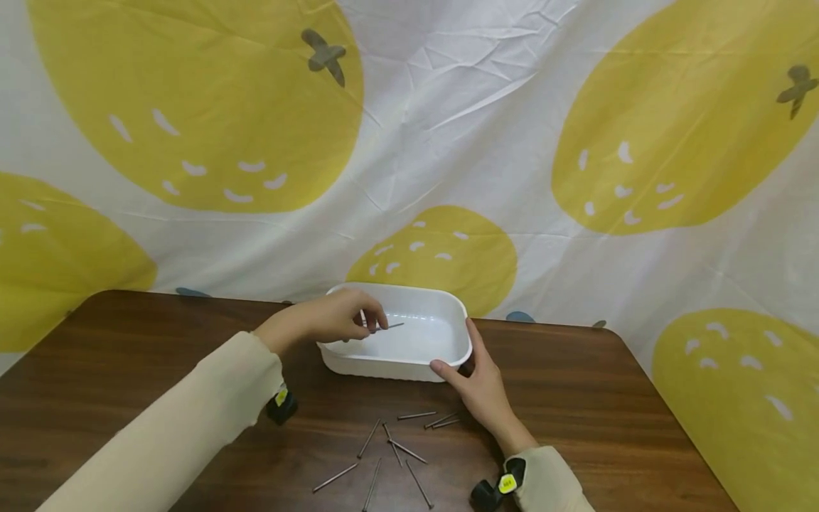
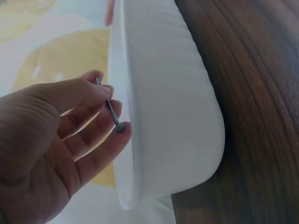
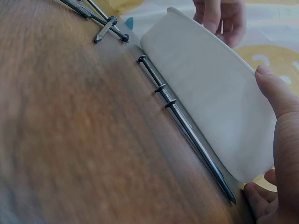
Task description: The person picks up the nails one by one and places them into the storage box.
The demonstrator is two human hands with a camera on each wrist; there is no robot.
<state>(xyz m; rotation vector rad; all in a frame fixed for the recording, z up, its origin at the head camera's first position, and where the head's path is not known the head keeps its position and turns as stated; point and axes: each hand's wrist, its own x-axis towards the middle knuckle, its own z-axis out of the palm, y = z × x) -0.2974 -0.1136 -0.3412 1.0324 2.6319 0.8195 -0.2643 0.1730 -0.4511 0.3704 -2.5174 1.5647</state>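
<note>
Head view, and the left hand [image 1: 339, 316] has a nail [image 1: 395, 326] over the white dish [image 1: 384, 367], the placing step, I'd say; loose nails [image 1: 408, 451] wait nearer. Left wrist: thumb and fingers pinching; letting go looks called for. Right wrist: right hand [image 3: 286, 109] grips the dish's end, fingers partly hidden.

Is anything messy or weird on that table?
A little messy: loose nails lie scattered on the wooden table, on the near side of the white dish. They look odd because they point every which way, and two seem to cross. I see nothing broken or spilled.
</note>
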